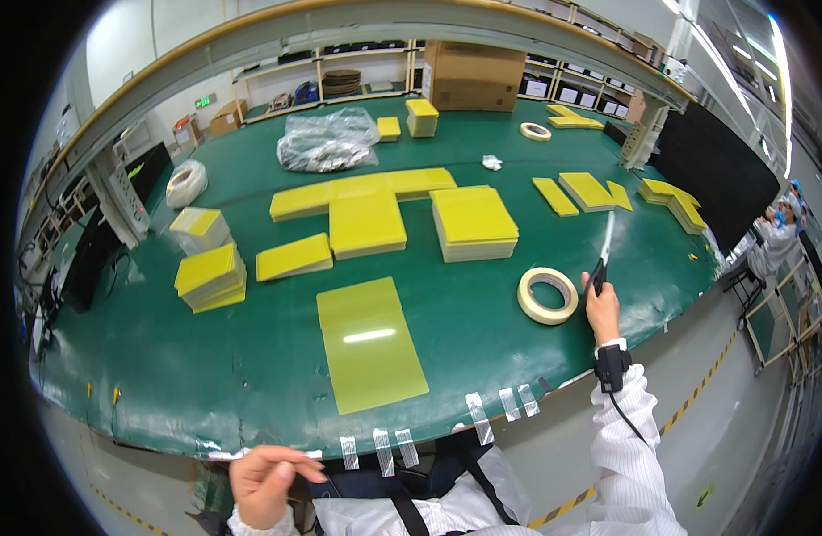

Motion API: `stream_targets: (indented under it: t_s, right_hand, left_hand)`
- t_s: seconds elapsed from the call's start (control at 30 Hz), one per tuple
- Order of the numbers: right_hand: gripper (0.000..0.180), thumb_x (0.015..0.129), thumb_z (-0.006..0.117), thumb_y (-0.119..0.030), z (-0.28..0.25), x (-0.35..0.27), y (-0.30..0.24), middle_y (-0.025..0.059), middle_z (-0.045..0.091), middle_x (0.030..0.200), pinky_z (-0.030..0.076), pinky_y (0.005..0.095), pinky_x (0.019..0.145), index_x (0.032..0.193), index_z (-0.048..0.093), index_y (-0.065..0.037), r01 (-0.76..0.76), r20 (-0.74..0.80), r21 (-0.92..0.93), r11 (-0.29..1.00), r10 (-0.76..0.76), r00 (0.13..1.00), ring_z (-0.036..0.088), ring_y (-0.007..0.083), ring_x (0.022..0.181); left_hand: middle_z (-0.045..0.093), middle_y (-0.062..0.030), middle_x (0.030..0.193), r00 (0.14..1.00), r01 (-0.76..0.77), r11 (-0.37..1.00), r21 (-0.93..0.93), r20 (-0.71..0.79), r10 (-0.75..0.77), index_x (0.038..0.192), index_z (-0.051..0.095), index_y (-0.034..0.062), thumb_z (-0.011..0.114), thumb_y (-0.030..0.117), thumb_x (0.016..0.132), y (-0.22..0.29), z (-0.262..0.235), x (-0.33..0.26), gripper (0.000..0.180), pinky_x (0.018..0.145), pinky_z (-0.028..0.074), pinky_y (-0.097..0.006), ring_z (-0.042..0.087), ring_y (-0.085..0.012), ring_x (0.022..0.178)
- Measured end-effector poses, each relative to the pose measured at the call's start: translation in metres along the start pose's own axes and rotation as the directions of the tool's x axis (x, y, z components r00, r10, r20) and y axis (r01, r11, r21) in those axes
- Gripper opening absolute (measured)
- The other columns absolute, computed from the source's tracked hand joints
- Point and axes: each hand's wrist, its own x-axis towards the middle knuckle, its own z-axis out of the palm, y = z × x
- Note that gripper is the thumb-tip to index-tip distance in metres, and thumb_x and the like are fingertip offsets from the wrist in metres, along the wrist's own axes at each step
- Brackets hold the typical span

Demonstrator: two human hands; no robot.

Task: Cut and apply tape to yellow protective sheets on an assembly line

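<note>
Right hand [600,306]: closed round a dark-handled blade tool [602,255], tip raised.
Left hand [264,482]: loosely curled, holding nothing, at the table edge [250,447].
Tape roll [548,295]: just left of the right hand.
Cut strips [384,451]: several already stuck along the edge, between both hands.
Yellow sheet [368,344]: lying untaped beyond the strips.

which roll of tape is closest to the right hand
The cream tape roll lying flat just left of the right hand; the other roll lies far back.
</note>
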Motion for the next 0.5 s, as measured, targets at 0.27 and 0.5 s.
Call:
stream_targets:
  t_s: [0.27, 0.5]
  right_hand:
    - [0.027, 0.083, 0.062, -0.02, 0.026, 0.022, 0.048, 0.0229, 0.057, 0.112, 0.043, 0.0442, 0.092, 0.1, 0.059, 0.001, 0.27, -0.25, -0.13, 0.954, -0.295, 0.922, 0.053, 0.0385, 0.106]
    - [0.032, 0.08, 0.066, -0.019, 0.024, 0.024, 0.051, 0.0203, 0.048, 0.128, 0.037, 0.0465, 0.097, 0.105, 0.054, -0.002, 0.233, -0.304, -0.159, 0.959, -0.272, 0.913, 0.044, 0.0382, 0.12]
  left_hand:
    - [0.053, -0.0053, 0.068, 0.942, -0.335, 0.918, 0.213, 0.055, 0.331, 0.101, 0.05, 0.0006, 0.043, 0.011, 0.097, 0.038, -0.072, 0.068, 0.013, 0.072, 0.047, -0.032, 0.053, -0.0133, 0.06]
    - [0.052, -0.0029, 0.071, 0.968, -0.25, 0.963, 0.096, 0.058, 0.245, 0.104, 0.055, 0.0006, 0.05, 0.012, 0.095, -0.026, -0.068, 0.193, 0.015, 0.066, 0.044, -0.026, 0.052, -0.0113, 0.064]
